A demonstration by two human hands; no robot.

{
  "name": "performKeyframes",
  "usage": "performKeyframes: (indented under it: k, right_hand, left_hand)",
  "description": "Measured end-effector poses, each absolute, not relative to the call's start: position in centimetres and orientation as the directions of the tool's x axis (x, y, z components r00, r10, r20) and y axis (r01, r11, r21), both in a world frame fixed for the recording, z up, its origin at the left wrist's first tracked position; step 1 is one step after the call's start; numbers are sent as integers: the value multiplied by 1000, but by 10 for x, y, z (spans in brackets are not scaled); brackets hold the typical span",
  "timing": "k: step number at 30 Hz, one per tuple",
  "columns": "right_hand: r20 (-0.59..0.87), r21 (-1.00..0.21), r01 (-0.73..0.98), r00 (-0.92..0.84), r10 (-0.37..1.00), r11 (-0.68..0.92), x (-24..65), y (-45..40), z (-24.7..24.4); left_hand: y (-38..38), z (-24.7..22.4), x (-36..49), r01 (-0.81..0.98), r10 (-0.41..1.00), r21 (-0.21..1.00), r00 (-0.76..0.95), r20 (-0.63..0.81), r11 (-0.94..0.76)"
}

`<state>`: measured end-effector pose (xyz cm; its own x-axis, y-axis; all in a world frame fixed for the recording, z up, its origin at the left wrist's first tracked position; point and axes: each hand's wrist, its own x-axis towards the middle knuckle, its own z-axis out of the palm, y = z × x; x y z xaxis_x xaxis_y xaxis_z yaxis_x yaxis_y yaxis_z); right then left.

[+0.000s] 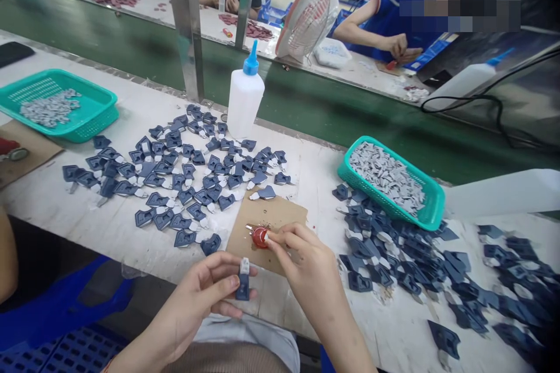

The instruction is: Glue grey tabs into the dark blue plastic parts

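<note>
Whitish worktop (105, 233); teal basket (435, 213) of small grey parts, right side; cardboard sheet (282, 210) mid-front. Left hand (203, 294) loosely curled, thumb and fingers gripping navy piece (242, 289), pale end up, beside cardboard. Right hand (310, 256) above cardboard, fingers pinched at red dish (258, 236), apparently on a pale bit (266, 236), partly covered.

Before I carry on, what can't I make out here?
Head view:
White piece: partly hidden by the right hand.
Blue part in the left hand: far side turned away.
Dark slab: cut off by the left edge.
Grey pieces: too small and heaped to count.
</note>
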<state>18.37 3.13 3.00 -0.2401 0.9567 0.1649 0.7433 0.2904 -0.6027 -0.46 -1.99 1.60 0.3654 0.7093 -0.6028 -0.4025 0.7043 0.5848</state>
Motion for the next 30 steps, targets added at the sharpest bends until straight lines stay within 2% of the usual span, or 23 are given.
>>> performKeyframes:
  k: [4,13,18,20,23,26,30]
  right_hand:
    - [174,-583,753,-252,952,305,185,33,30]
    - [180,-586,749,-254,950,311,186,32,29]
    - [112,-701,677,-207,972,225,186,33,33]
    - [36,-806,581,-144,989,114,189,32,35]
    - [-156,-954,271,-79,985,-129,194,28,37]
    - [-310,-949,-30,-75,948,-313,199,18,38]
    - [-365,-916,-146,-85,927,-374,201,4,40]
  left_hand:
    - [-17,13,-5,-435,740,600,350,-574,671]
    - [-15,6,1,-381,830,737,240,-504,558]
    - [-16,4,4,-394,846,751,183,-500,529]
    - [-16,5,8,-421,863,758,164,-477,499]
    - [-16,5,15,-470,884,752,173,-435,462]
    - [-16,7,23,-506,900,747,183,-395,431]
    - [-15,12,32,-515,916,758,205,-344,400]
